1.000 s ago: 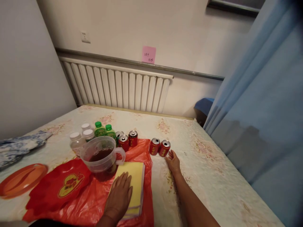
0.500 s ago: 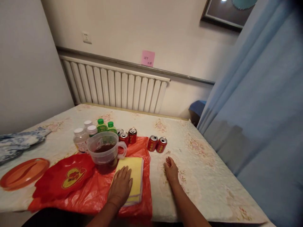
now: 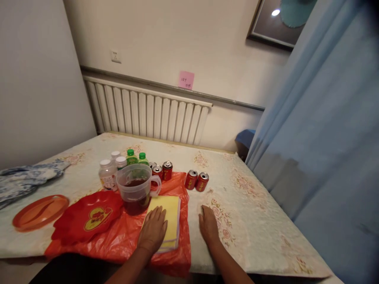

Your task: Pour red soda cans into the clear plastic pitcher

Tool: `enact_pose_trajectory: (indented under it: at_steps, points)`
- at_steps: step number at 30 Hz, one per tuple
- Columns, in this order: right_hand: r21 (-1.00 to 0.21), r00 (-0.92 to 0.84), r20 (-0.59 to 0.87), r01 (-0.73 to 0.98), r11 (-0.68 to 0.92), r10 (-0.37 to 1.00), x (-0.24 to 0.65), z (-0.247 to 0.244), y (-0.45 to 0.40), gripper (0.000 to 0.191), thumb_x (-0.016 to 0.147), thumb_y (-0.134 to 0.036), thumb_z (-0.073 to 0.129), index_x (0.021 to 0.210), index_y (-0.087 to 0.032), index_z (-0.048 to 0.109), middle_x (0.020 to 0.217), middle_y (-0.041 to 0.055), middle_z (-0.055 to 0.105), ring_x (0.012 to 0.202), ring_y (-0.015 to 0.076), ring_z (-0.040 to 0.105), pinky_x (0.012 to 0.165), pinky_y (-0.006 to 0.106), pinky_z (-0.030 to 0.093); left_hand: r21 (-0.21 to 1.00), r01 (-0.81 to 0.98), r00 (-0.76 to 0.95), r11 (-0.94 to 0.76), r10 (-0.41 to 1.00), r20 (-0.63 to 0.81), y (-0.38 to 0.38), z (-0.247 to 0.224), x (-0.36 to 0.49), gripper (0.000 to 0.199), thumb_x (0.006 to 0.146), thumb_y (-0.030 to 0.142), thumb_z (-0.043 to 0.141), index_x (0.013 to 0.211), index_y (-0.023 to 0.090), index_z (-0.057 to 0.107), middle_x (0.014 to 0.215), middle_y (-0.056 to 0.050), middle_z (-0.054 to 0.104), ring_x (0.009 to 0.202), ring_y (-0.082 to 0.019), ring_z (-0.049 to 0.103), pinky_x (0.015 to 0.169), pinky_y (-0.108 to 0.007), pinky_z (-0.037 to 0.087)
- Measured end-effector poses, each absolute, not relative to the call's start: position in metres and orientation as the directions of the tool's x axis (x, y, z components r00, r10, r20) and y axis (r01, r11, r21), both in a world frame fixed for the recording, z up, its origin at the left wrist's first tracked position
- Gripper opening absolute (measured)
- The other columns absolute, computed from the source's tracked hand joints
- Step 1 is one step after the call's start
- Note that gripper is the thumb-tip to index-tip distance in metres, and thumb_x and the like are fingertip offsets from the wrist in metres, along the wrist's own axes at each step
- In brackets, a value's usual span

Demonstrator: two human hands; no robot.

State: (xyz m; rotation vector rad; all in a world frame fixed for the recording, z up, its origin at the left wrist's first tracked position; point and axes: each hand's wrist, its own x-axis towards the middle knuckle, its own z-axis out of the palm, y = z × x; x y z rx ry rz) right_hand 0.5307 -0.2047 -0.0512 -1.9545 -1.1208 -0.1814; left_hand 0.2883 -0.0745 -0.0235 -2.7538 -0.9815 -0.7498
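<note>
My left hand (image 3: 154,228) lies flat on a stack of folded yellow cloths or papers (image 3: 170,221), fingers stretched out. The stack rests on a red plastic bag (image 3: 118,246). My right hand (image 3: 209,225) rests on the floral tablecloth (image 3: 245,236), back upward, with its fingers curled in and no object visible in it. Beyond it stand two opened red drink cans, a left one (image 3: 191,180) and a right one (image 3: 202,182). Left of the stack, a clear plastic measuring jug (image 3: 133,193) with a handle holds dark brown liquid.
A red scalloped tray (image 3: 71,221) and an orange oval lid or dish (image 3: 41,213) lie left. Behind the jug are white-capped bottles (image 3: 107,175), green-capped bottles (image 3: 130,157) and more cans (image 3: 167,170). Blue-and-white fabric (image 3: 32,179) lies far left; a blue curtain (image 3: 319,138) hangs right.
My right hand has drawn back slightly toward me and turned so its back faces up. My left hand stays on the yellow stack. The camera view has shifted a little.
</note>
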Motion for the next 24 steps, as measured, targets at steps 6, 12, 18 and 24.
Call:
enact_pose_trajectory:
  at_steps: [6, 12, 18, 24]
  points:
    - [-0.536, 0.545, 0.515, 0.807, -0.248, 0.661, 0.5312, -0.049, -0.2032, 0.037, 0.085, -0.02, 0.047, 0.114, -0.011, 0.068, 0.112, 0.0177, 0.069, 0.108, 0.0297, 0.062, 0.101, 0.044, 0.047, 0.064, 0.632, 0.652, -0.773, 0.574, 0.494, -0.0757, -0.0247, 0.2877, 0.039, 0.091, 0.026, 0.047, 0.124, 0.014, 0.064, 0.133, -0.015, 0.064, 0.125, -0.03, 0.056, 0.107, -0.047, 0.041]
    - [-0.504, 0.528, 0.515, 0.824, -0.26, 0.676, 0.5294, -0.0458, -0.2027, 0.035, 0.084, -0.016, 0.045, 0.112, -0.014, 0.067, 0.108, 0.0143, 0.068, 0.104, 0.0277, 0.061, 0.098, 0.041, 0.048, 0.053, 0.63, 0.65, -0.775, 0.563, 0.51, -0.0748, -0.0252, 0.2869, 0.038, 0.09, 0.025, 0.048, 0.123, 0.015, 0.065, 0.132, -0.014, 0.065, 0.124, -0.029, 0.057, 0.105, -0.046, 0.042]
    - [-0.483, 0.518, 0.513, 0.833, -0.268, 0.684, 0.5307, -0.0466, -0.2012, 0.033, 0.083, -0.015, 0.046, 0.108, -0.017, 0.066, 0.105, 0.012, 0.068, 0.101, 0.0265, 0.06, 0.095, 0.04, 0.048, 0.056, 0.624, 0.647, -0.779, 0.555, 0.523, -0.0747, -0.0259, 0.2865, 0.038, 0.091, 0.024, 0.047, 0.123, 0.015, 0.064, 0.131, -0.014, 0.065, 0.124, -0.029, 0.057, 0.105, -0.046, 0.042]
    - [-0.469, 0.515, 0.513, 0.839, -0.278, 0.687, 0.5298, -0.0458, -0.2008, 0.033, 0.084, -0.015, 0.045, 0.109, -0.017, 0.066, 0.106, 0.0128, 0.068, 0.102, 0.0272, 0.06, 0.095, 0.041, 0.048, 0.058, 0.63, 0.648, -0.775, 0.566, 0.51, -0.075, -0.0263, 0.2864, 0.038, 0.09, 0.023, 0.049, 0.123, 0.015, 0.064, 0.132, -0.014, 0.064, 0.124, -0.029, 0.057, 0.105, -0.046, 0.042]
